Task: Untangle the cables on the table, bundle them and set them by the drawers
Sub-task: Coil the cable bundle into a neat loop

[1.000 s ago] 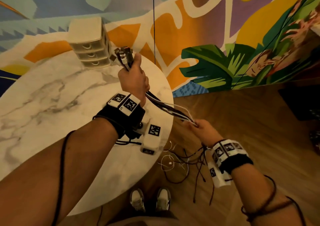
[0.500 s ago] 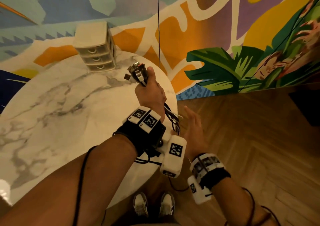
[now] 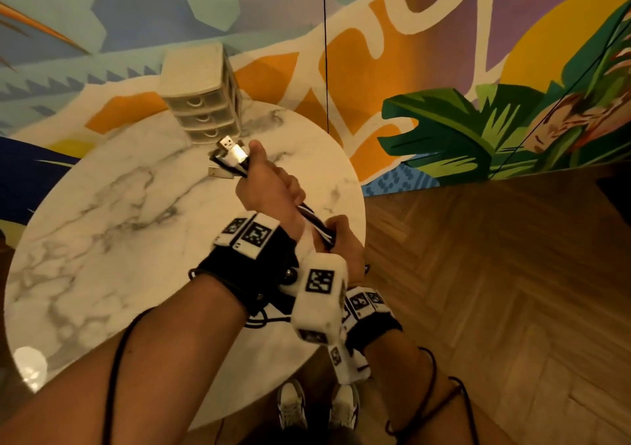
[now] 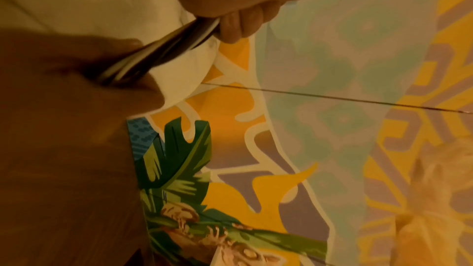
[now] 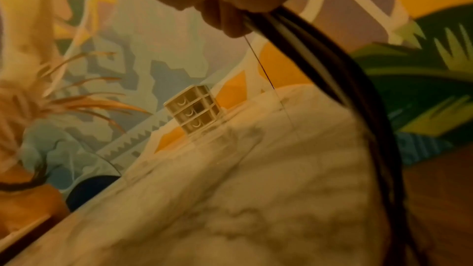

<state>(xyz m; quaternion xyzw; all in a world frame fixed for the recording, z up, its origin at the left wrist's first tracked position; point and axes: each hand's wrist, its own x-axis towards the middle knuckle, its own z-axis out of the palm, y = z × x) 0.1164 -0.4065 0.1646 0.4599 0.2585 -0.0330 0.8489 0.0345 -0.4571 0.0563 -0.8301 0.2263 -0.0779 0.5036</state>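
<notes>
A bundle of black and white cables [image 3: 316,224] runs through both my hands above the right side of the round marble table [image 3: 119,222]. My left hand [image 3: 269,185] grips the bundle near its end, and several USB plugs [image 3: 232,152] stick out past the thumb. Just below it, my right hand [image 3: 345,243] grips the same cables. The left wrist view shows the cables [image 4: 163,52] stretched between the two hands. In the right wrist view the cables [image 5: 320,64] trail down past the table's edge; their lower part is hidden. The small beige drawers [image 3: 201,103] stand at the table's far edge.
The table's right edge [image 3: 358,185] lies under my hands, with wooden floor [image 3: 478,291] beyond it. My shoes [image 3: 317,407] stand beside the near edge. A painted wall [image 3: 444,69] runs behind the table, with a thin black cord [image 3: 325,52] hanging down it.
My right hand let go of the cables far down the bundle, opened, came up and now grips them right below the left hand. The left hand drew back from the drawers.
</notes>
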